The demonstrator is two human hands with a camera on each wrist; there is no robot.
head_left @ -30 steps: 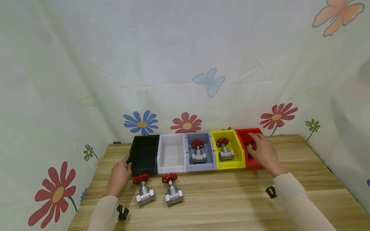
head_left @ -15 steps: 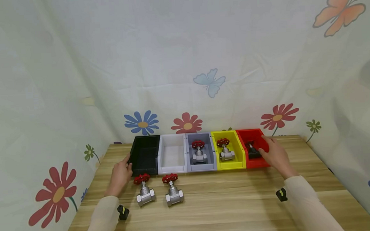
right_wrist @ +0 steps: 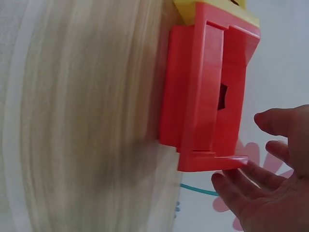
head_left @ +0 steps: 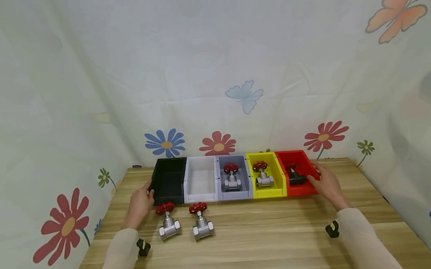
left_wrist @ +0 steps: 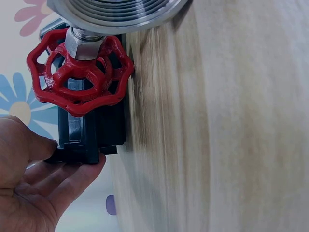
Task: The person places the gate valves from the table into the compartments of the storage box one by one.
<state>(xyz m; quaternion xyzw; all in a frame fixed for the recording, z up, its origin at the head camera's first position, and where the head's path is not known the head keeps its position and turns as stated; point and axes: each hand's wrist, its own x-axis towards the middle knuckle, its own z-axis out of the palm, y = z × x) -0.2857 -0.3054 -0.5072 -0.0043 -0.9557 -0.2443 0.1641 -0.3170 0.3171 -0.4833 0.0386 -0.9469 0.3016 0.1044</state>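
Observation:
My left hand (head_left: 139, 203) pinches the outer side wall of the black bin (left_wrist: 79, 154), thumb on one face and fingers on the other. At the row's other end my right hand (head_left: 329, 184) touches the outside of the red bin (right_wrist: 203, 96) with its fingertips, thumb raised off the wall. Inside the red bin lies a dark-bodied piece (head_left: 296, 179) with a red handwheel. Two metal gate valves with red handwheels, a left one (head_left: 169, 227) and a right one (head_left: 203, 227), lie on the table before the black and white bins.
Between the end bins stand a white bin (head_left: 202, 198), a grey bin (head_left: 235, 195) and a yellow bin (head_left: 269, 192). One valve (head_left: 232, 183) lies in the grey bin and another valve (head_left: 263, 179) in the yellow. A flowered curtain (head_left: 184, 91) hangs behind the wooden table (head_left: 250, 238).
My right hand has let go of the dark-bodied piece in the red bin and moved right to that bin's outer wall. My left hand has stayed at the black bin.

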